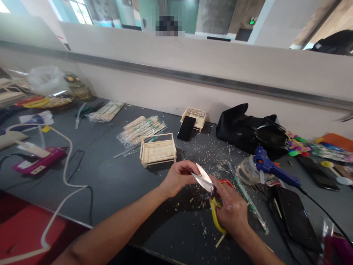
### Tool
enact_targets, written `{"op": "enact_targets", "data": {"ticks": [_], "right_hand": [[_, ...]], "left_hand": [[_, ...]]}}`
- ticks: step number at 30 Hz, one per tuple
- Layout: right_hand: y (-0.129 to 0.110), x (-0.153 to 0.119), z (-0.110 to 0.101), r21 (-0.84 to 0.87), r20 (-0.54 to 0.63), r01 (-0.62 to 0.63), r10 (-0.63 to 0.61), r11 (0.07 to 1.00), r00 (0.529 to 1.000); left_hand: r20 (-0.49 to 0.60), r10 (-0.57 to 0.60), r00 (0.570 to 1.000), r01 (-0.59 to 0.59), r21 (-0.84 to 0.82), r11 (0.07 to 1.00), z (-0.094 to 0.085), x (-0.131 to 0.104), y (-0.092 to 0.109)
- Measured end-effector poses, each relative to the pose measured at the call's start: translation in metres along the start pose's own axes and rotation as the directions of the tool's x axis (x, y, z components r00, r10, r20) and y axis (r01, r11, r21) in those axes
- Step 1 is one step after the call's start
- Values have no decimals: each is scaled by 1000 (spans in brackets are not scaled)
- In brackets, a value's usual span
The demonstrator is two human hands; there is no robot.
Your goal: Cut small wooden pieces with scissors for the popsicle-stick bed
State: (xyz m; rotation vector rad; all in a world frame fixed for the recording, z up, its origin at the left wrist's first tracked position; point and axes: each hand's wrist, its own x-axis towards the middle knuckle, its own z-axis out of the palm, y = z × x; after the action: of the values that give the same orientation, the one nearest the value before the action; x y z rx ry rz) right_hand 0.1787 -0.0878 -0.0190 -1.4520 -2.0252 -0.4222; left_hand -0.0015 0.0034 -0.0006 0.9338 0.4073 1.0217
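My right hand [231, 206] is closed around the red and yellow handles of a pair of scissors [205, 180], whose blades are parted and point up and left. Beside the blades, my left hand [179, 176] is pinched on something too small to make out. Just behind my left hand stands a small wooden stick frame [158, 149] shaped like a bench or bed. A second stick model [196, 117] stands farther back, with a black phone [186, 128] leaning on it. Wood scraps are scattered around the scissors.
Packs of wooden sticks [143, 130] lie at centre left. A blue glue gun [273, 169] rests on a clear container [246, 171] at right, before a black bag [245, 129]. A purple power strip [38, 162] and white cable [68, 162] are at left; a dark phone [296, 217] is at lower right.
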Motion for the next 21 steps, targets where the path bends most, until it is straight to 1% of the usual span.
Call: {"op": "enact_targets", "data": {"ticks": [6,12,17,21], "right_hand": [[1,-3,1,4,24,-13,13,1000,1000],[2,-2,1,47,0,4,-4,999,1000],[2,0,-1,66,-20,11,-10,998,1000],[2,-3,2,131,13,-17,16,991,1000]], "left_hand": [[-1,8,1000,-8,-6,1000,2,0,2],[-18,3,1000,-3,26,1000,1,-1,2],[-20,-11,1000,11,17,1000,0,0,0],[-31,-18,999,18,-4,1000,-1,-1,-2]]}}
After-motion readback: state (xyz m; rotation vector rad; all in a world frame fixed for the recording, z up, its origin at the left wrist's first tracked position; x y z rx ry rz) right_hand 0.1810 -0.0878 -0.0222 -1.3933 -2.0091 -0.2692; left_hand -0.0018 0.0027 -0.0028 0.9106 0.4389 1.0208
